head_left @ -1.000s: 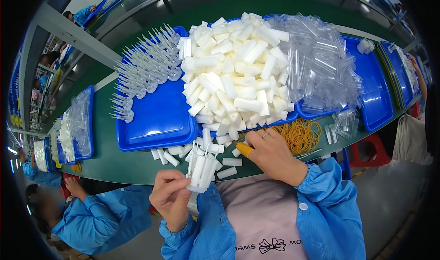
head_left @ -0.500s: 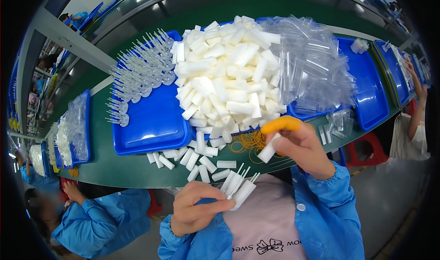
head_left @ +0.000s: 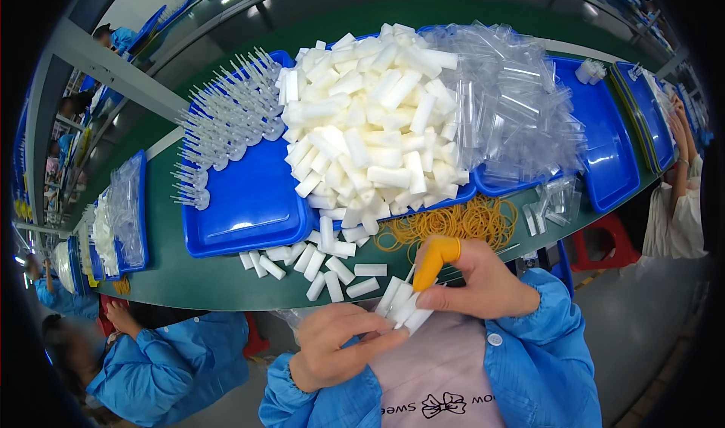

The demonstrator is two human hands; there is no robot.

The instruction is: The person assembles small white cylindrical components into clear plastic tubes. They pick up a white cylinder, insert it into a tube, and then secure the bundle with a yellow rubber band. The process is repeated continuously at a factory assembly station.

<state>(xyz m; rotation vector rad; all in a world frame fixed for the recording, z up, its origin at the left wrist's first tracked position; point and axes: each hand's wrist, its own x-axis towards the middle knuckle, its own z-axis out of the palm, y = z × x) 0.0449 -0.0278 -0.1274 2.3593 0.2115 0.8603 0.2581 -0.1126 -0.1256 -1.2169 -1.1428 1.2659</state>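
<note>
Over on the left, a blue tray (head_left: 249, 220) carries pronged pieces (head_left: 226, 122), thin stems up and packed tightly along its far side; a sleeve brushing them could tangle or topple a few. Just right of that, loose rollers (head_left: 306, 260) lie scattered on the green desk (head_left: 211, 288), some near the rim. I'd worry about those: a forearm's nudge might send one to the floor.

The left hand (head_left: 340, 345) is in front of the near edge, its fingers closed around the lower end of a cluster of white cylinders (head_left: 400, 300). That cluster is held in the air before the person's shirt, with no support beneath, so a loosened grip would likely drop it. Beyond, the white heap (head_left: 370, 126) is piled above its tray, and a bump could make it slide.

At the cluster's upper end, an orange finger cover (head_left: 436, 258) and the thumb of the right hand (head_left: 487, 281) sit close together, narrowed on one cylinder. Pressure off the stem's line might bend the stem or crush the soft-looking piece; the cover hides the exact contact. Behind that wrist, rubber bands (head_left: 453, 224) lie in a tangle that could snag a fingertip. Farther right, slick-looking clear tubes (head_left: 521, 103) overlap loosely and could slither if jolted.
</note>
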